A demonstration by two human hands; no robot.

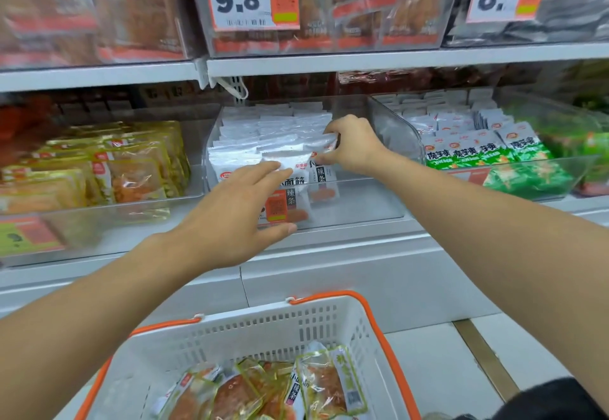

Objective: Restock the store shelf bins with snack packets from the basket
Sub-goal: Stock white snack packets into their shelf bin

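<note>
White store shelving with clear plastic bins, seen from above a basket.

The white shelf carries price cards above the middle clear bin, which holds rows of white snack packets; yellow packets fill the bin to its left, green ones the bin to its right. Below the middle bin stands a white basket with orange handles, holding more packets. Right hand fingers pinch a white packet inside the bin; left hand fingers lie straight, touching the front packets.
</note>
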